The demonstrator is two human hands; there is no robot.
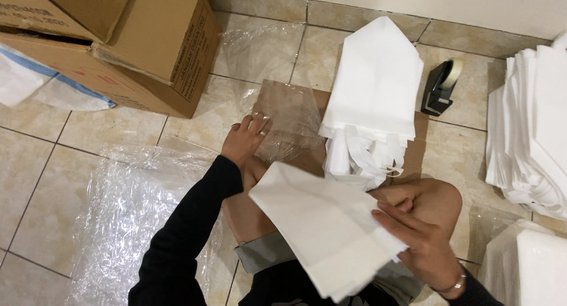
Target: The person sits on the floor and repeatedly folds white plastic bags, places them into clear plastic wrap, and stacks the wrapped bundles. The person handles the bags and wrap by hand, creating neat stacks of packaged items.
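My right hand (422, 235) grips a folded stack of white fabric bags (322, 223) held over my lap, at the lower right of the head view. My left hand (245, 138) reaches forward and pinches the edge of a clear plastic bag (289, 114) lying on a brown cardboard sheet (316, 96) on the tiled floor. Just right of that plastic bag lies a pile of white fabric bags with handles (372, 93). My bare knees sit under the held stack.
A large cardboard box (147, 40) stands at the upper left. Crumpled clear plastic wrap (127, 211) covers the floor at the left. A black tape dispenser (440, 87) sits at the upper right, beside tall stacks of white bags (531, 129). More white bags (537, 264) lie at the lower right.
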